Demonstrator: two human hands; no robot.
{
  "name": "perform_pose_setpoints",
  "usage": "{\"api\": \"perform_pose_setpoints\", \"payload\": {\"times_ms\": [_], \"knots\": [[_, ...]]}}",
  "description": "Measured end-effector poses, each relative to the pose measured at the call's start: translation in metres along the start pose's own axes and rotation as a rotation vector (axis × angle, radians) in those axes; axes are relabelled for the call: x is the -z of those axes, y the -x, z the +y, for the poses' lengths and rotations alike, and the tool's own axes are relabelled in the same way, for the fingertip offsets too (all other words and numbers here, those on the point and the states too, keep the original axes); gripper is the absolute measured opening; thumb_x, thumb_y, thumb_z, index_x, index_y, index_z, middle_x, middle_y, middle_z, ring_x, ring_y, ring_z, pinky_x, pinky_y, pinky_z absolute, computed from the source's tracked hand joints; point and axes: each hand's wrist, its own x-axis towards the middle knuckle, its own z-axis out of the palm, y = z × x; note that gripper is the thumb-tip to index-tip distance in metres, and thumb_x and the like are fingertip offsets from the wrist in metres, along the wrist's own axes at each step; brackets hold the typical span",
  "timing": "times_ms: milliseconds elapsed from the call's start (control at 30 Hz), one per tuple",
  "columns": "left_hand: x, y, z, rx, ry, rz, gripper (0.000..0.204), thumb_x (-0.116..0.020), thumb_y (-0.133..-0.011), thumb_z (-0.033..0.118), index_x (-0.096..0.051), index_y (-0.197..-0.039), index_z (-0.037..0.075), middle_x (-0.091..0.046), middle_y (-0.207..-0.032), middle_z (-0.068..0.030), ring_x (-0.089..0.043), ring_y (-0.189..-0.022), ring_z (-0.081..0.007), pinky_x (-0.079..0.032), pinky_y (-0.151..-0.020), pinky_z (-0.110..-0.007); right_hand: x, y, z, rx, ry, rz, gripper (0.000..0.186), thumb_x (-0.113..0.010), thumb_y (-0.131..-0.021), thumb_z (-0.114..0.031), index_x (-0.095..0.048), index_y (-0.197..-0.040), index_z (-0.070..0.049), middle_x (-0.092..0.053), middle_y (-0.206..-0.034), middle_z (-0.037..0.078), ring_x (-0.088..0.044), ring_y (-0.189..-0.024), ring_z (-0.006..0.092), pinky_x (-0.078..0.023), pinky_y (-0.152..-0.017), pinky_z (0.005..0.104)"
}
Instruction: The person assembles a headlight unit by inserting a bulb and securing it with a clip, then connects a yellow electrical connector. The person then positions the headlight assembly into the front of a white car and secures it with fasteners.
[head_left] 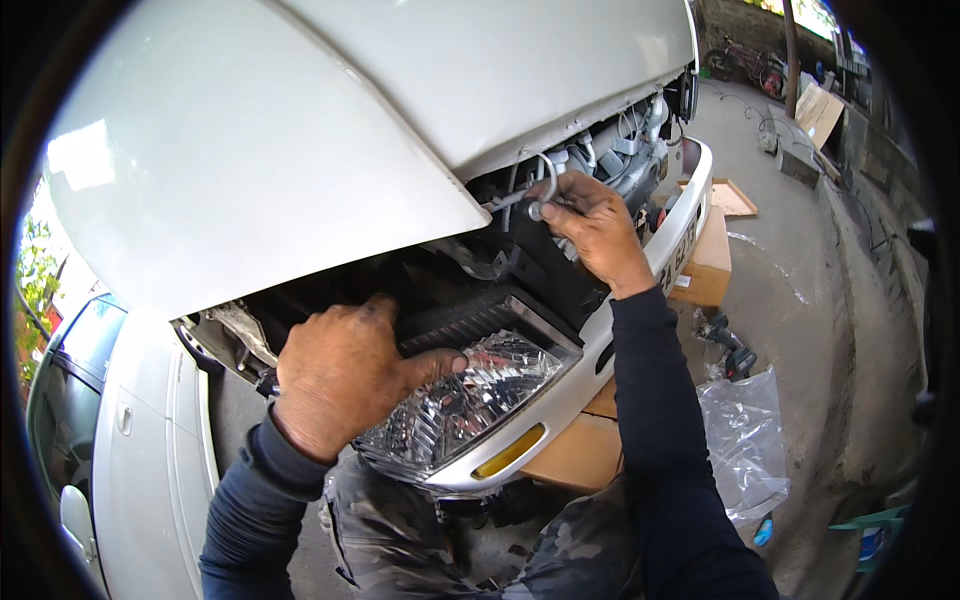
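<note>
Overhead, the raised white metal car bonnet (300, 130) is shading the engine bay. Below it, the clear ribbed plastic headlight (465, 395) is sitting in the white bumper's (600, 350) corner, and the left hand (340, 385) is lying spread across its top edge, thumb pressing the lens. The right hand (595, 225) is gripping a thin silver metal tool (535, 195) near the grille. Steadying the lamp while turning slowly seems wise. The fastener itself is hiding behind fingers.
</note>
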Motion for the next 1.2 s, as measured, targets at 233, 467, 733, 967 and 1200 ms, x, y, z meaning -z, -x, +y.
{"api": "perform_pose_setpoints", "payload": {"times_ms": [233,467,733,967,1200], "knots": [[-0.019,0.008,0.018,0.052,0.049,0.020,0.069,-0.079,-0.085,0.069,-0.071,-0.099,0.002,-0.077,-0.078,-0.0134,-0.080,-0.074,-0.0287,-0.065,-0.063,-0.041,0.012,0.006,0.007,0.000,0.049,0.008,0.022,-0.078,-0.100,-0.002,-0.068,-0.119,-0.006,-0.076,-0.123,0.005,-0.067,-0.100,0.0075,-0.055,-0.084,0.0214],[-0.032,0.008,0.023,0.020,0.157,0.082,0.062,-0.085,-0.085,0.057,-0.072,-0.101,-0.001,-0.077,-0.078,-0.0114,-0.080,-0.071,-0.0264,-0.064,-0.059,-0.037,0.016,0.002,0.030,-0.127,-0.266,-0.008,0.036,-0.077,-0.098,0.003,-0.064,-0.131,-0.002,-0.075,-0.119,0.009,-0.070,-0.108,0.0138,-0.056,-0.100,0.0262],[-0.046,0.006,0.029,0.001,0.207,0.068,0.040,-0.080,-0.088,0.035,-0.070,-0.102,-0.001,-0.076,-0.086,-0.0145,-0.080,-0.081,-0.0291,-0.065,-0.067,-0.039,0.017,-0.002,0.050,-0.033,-0.375,0.010,0.039,-0.075,-0.098,0.005,-0.062,-0.134,0.000,-0.073,-0.124,0.011,-0.070,-0.118,0.0193,-0.052,-0.111,0.0318],[-0.059,0.012,0.028,-0.033,0.255,0.136,0.015,-0.072,-0.086,0.012,-0.070,-0.095,0.000,-0.074,-0.086,-0.0131,-0.079,-0.082,-0.0259,-0.064,-0.064,-0.036,0.016,-0.001,0.061,-0.058,-0.396,0.007,0.040,-0.076,-0.098,0.004,-0.062,-0.135,0.003,-0.073,-0.126,0.014,-0.070,-0.119,0.0216,-0.053,-0.111,0.0338],[-0.060,0.011,0.025,-0.025,0.296,0.107,0.014,-0.070,-0.086,0.010,-0.070,-0.096,0.000,-0.074,-0.089,-0.0133,-0.079,-0.086,-0.0256,-0.065,-0.066,-0.036,0.019,-0.002,0.063,-0.053,-0.405,-0.005,0.038,-0.076,-0.097,0.004,-0.062,-0.133,0.005,-0.074,-0.125,0.016,-0.070,-0.120,0.0230,-0.053,-0.112,0.0348]]}}
